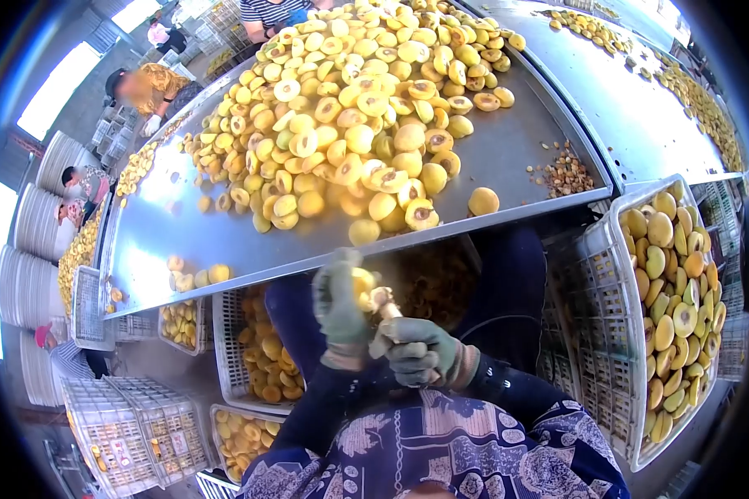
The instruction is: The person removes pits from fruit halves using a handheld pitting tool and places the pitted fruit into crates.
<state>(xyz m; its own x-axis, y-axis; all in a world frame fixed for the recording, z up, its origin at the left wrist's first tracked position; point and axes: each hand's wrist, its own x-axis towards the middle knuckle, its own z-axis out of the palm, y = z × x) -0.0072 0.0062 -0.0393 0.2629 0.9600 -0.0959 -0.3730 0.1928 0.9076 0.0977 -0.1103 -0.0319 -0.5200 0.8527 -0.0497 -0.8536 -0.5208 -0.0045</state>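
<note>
My left hand (341,312), in a grey-green glove, is closed around a yellow peach half (363,287) just in front of the metal table's near edge. My right hand (420,353), gloved alike, is in a fist below and to the right. From it a short pale-ended tool (386,306) points up against the peach half. Motion blur and the fingers hide the tool's exact shape. Beyond both hands, a large heap of halved yellow peaches (358,137) lies on the metal table (266,241); some halves show brown pit hollows.
Pit scraps (564,173) lie at the table's right corner. A white crate (595,333) full of peach halves stands at my right, another crate (229,341) at my left. Stacked crates (133,432) stand lower left. A co-worker (154,87) bends at the table's far left side.
</note>
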